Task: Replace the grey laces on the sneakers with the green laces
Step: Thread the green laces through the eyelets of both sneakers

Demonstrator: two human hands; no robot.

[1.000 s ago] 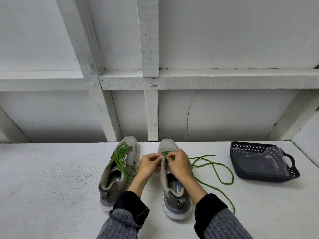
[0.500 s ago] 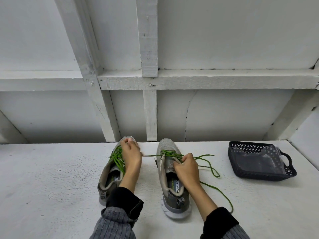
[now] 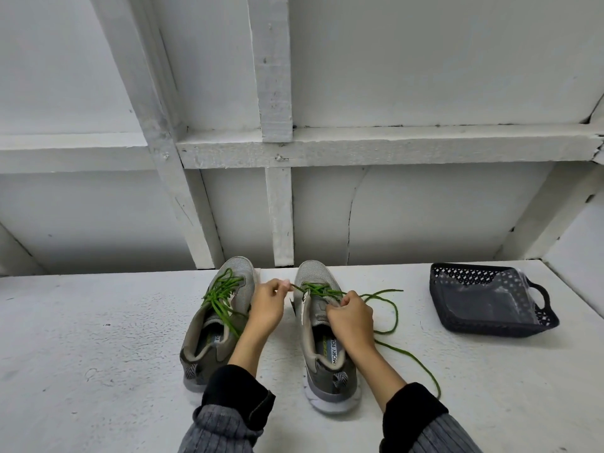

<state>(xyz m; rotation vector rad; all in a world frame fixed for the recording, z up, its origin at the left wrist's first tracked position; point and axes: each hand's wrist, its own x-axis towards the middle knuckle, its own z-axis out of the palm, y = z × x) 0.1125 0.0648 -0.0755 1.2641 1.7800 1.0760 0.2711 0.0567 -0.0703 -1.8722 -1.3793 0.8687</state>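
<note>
While both hands pinch green lace [image 3: 387, 308] | right sneaker [image 3: 322, 338] insole: "MORY FOA"

Basket [image 3: 490, 325] contents indistinct under plastic

Two grey sneakers [image 3: 313, 325] stand side by side, toes away — green laces [image 3: 389, 308] threaded, one trailing right.

White speckled painted table [image 3: 98, 338]: two grey mesh sneakers [image 3: 215, 325] side by side, loose green round lace [image 3: 392, 308] trailing right, dark perforated plastic basket [image 3: 490, 325] far right.
</note>
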